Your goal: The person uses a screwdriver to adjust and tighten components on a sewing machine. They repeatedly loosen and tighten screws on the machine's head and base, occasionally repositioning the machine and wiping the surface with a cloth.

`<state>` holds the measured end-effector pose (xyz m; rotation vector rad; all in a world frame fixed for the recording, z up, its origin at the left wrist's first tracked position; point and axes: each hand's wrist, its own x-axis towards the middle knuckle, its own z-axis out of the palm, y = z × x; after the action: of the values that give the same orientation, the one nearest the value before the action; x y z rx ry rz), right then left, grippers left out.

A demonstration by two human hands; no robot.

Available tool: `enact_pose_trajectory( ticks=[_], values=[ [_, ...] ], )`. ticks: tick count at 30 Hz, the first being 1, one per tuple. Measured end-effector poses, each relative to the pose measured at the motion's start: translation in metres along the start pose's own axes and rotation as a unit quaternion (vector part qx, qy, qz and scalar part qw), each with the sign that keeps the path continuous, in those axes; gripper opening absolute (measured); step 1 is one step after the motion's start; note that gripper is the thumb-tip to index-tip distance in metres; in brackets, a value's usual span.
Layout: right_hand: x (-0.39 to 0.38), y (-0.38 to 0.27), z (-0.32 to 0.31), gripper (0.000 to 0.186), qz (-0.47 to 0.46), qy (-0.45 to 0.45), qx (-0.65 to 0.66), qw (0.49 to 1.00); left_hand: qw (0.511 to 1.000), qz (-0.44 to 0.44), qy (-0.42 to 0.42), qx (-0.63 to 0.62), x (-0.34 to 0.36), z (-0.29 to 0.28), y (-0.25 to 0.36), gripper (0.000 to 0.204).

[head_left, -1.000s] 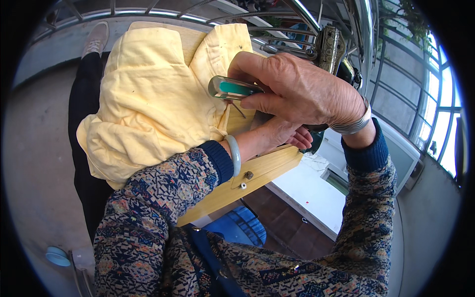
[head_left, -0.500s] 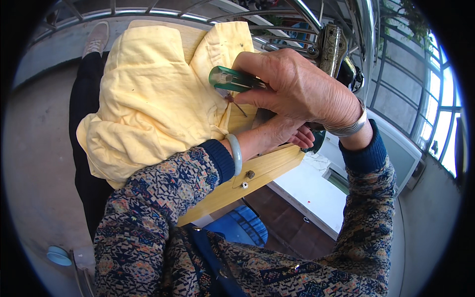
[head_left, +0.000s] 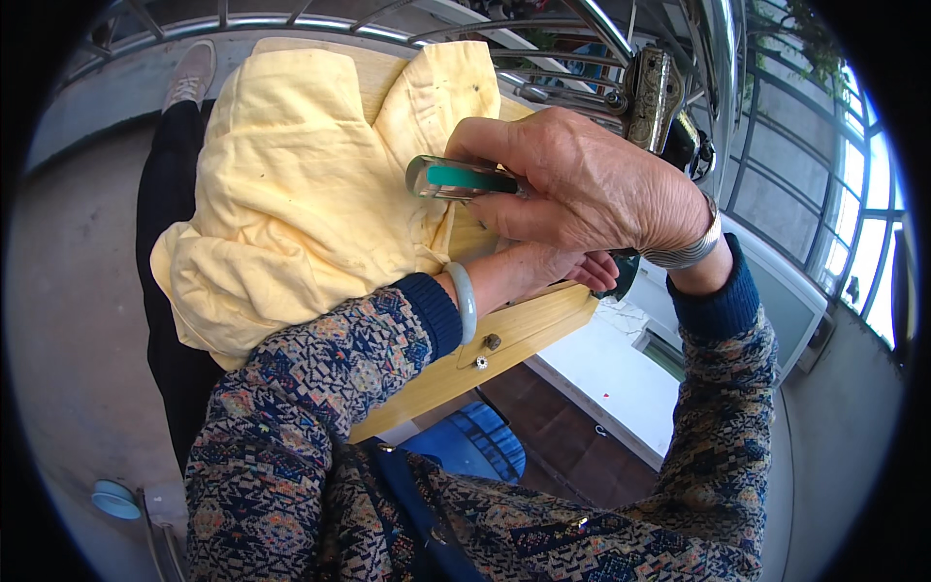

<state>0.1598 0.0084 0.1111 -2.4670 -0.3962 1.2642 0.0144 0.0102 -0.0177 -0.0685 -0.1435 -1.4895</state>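
Note:
My right hand (head_left: 592,179), with a metal bracelet at the wrist, is closed round a screwdriver (head_left: 456,178) whose clear handle has a green core. Its shaft is hidden by my hand. Below it my left hand (head_left: 543,267) reaches under the right. The few left fingers in view are curled together past the right palm; the thumb and whatever they grip are hidden. A pale yellow cloth (head_left: 301,194) lies bunched left of both hands. Part of a sewing machine (head_left: 652,102) with an ornate metal plate shows beyond my right hand.
A wooden tabletop (head_left: 427,396) supports the cloth. On its near edge lie a small metal bobbin (head_left: 482,363) and a dark round piece (head_left: 493,341). Metal railings (head_left: 320,29) run along the far side. A blue plastic stool (head_left: 465,441) stands below, beside a white surface (head_left: 621,388).
The screwdriver handle has turned about its length and shifted slightly down, with my right hand still gripping it. The thin brownish rod below the handle no longer shows. My left hand has barely moved.

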Motion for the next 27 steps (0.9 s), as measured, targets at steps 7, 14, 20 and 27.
enact_pose_trajectory(
  ticks=[7,14,20,27],
  values=[
    [0.002,0.005,0.006,0.032,-0.02,0.042,-0.023,0.999,1.0,0.016,0.024,-0.003,-0.002,0.004,-0.001,0.052],
    [0.004,0.008,0.003,0.035,-0.078,0.036,0.02,0.996,1.0,-0.007,0.003,0.021,-0.002,0.0,0.002,0.06],
    [0.004,0.002,-0.003,0.038,-0.015,-0.014,0.032,0.999,1.0,-0.021,-0.006,0.013,-0.002,-0.001,0.002,0.059],
    [0.003,0.0,0.009,0.032,-0.033,0.054,-0.005,0.998,0.999,0.033,-0.016,-0.031,-0.001,0.0,0.0,0.047]
  ],
)
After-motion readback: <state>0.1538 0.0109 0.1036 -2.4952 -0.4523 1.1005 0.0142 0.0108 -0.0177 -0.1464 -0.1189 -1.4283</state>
